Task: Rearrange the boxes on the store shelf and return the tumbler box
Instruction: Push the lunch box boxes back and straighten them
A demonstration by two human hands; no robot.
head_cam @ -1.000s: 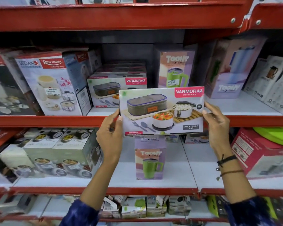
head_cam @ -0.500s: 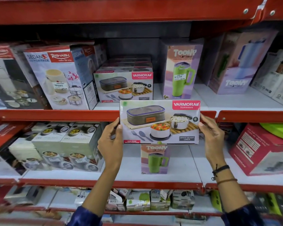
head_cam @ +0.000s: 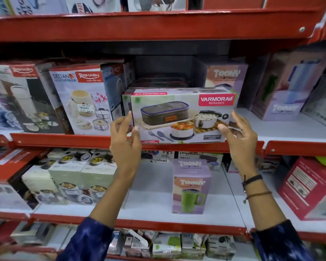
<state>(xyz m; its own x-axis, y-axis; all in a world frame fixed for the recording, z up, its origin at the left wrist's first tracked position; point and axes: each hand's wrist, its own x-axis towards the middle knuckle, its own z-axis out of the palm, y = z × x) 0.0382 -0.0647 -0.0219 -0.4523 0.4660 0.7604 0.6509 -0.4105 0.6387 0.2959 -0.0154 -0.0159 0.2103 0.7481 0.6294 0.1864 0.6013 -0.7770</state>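
A white Varmora lunch box carton (head_cam: 181, 117) sits on the front edge of the middle shelf (head_cam: 64, 141), in front of a stack of like cartons (head_cam: 158, 81). My left hand (head_cam: 125, 140) touches its lower left corner with thumb and forefinger, the other fingers loose. My right hand (head_cam: 239, 136) holds its right end, thumb on the front face. A purple Toony tumbler box (head_cam: 191, 187) with a green mug picture stands upright alone on the shelf below. Another Toony box (head_cam: 227, 76) stands behind the carton's right end.
Rishabh Sedan lunch carrier boxes (head_cam: 79, 98) fill the middle shelf's left. More purple Toony boxes (head_cam: 286, 91) lean at its right. The lower shelf holds green-white container boxes (head_cam: 72, 178) at left and a red box (head_cam: 309, 187) at right. Red shelf rails cross above and below.
The carton went up and back from in front of the lower shelf onto the middle shelf's edge. It now hides the carton behind it. My left fingers have loosened.
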